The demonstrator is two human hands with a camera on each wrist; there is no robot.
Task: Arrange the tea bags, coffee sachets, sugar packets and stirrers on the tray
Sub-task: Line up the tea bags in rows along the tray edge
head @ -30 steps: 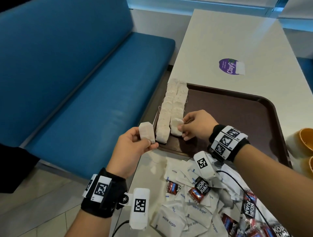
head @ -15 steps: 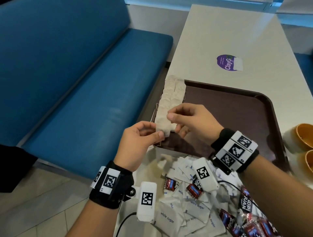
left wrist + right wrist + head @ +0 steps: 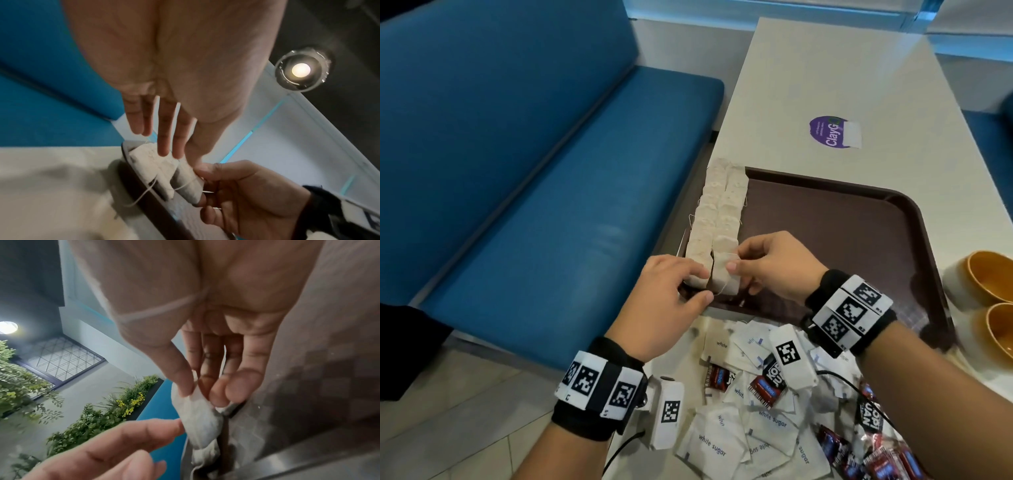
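Note:
Two rows of white tea bags (image 3: 719, 212) lie along the left edge of the brown tray (image 3: 842, 233). My right hand (image 3: 736, 270) pinches the nearest tea bag (image 3: 724, 284) of the right row between thumb and fingers, low over the tray's near rim. The right wrist view shows that pinch (image 3: 197, 394) on the bag (image 3: 202, 418). My left hand (image 3: 703, 286) has straight fingers (image 3: 164, 146) touching the near end of the left row (image 3: 148, 159). White sugar packets (image 3: 722, 442) and red-black coffee sachets (image 3: 767, 390) lie heaped on the table in front of the tray.
Two orange-lined cups (image 3: 983, 281) stand right of the tray. A purple sticker (image 3: 828, 132) is on the white table beyond it. A blue bench (image 3: 551, 205) runs along the left, below the table edge. Most of the tray's floor is bare.
A second ago my left hand held a tea bag in the air. My right hand took it and brought it down to the near end of the right row; my left hand now touches the rows.

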